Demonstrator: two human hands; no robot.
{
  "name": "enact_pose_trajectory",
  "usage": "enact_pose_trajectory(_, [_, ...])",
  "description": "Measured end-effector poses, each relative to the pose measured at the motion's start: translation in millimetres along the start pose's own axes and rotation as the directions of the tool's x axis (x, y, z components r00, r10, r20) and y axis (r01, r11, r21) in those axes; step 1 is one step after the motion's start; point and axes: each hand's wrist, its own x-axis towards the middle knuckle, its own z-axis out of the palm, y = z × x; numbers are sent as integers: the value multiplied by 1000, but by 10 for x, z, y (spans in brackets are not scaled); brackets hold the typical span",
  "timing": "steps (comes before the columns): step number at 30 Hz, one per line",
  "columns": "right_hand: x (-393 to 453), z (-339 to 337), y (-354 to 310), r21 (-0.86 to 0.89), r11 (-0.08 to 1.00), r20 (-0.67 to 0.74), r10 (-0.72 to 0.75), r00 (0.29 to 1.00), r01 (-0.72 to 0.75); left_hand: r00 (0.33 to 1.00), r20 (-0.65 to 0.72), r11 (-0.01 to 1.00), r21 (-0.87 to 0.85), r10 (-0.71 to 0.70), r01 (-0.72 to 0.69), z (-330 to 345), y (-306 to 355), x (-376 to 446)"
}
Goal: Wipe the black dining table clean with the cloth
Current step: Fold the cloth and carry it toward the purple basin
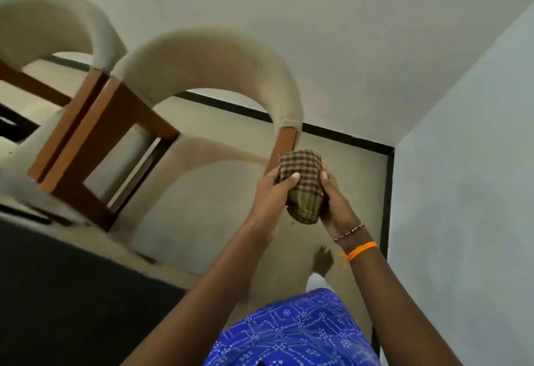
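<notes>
Both hands held the checked cloth [302, 186] bunched up in the air above the floor [231, 192]: the left hand [271, 192] gripped its left side, thumb on top, and the right hand [336, 201] cupped its right side. The black table [57, 293] lay lower left, two chairs [161, 99] beyond it

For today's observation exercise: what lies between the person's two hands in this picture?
In the head view, the checked cloth sits bunched between the left hand and the right hand, gripped by both, above the floor.
</notes>
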Motion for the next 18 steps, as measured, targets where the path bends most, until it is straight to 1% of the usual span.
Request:
enact_pose_trajectory(1, [150,-140,-68,96,994,12,48,999,-49,1000,13,1000,10,2,-2,125,19,172])
enact_pose_trajectory(3, [427,-419,-247,184,975,28,118,993,-121,1000,20,1000,22,-9,8,402,72,502])
enact_pose_trajectory(5, [667,-669,-469,176,976,31,123,992,-127,999,21,999,-6,-36,36,677,127,799])
enact_pose_trajectory(7, [921,-958,-691,197,973,63,108,992,-118,997,15,997,-20,-70,70,982,189,1093])
enact_pose_trajectory(10, [1273,-1366,-1014,230,960,93,138,986,-156,995,-35,995,-11,-95,95,1389,290,1489])
enact_pose_trajectory(12, [1491,-1585,-1214,198,961,129,169,977,-192,988,-88,992,-13,-129,128,1613,348,1725])
enact_pose_trajectory(15, [1788,-1789,-1447,125,965,192,203,960,-229,974,-127,982,-48,-189,184,1871,427,2006])
enact_pose_trajectory(18, [2146,-1880,-1631,2,968,254,242,937,-250,957,-187,973,-101,-224,208,2012,523,2306])
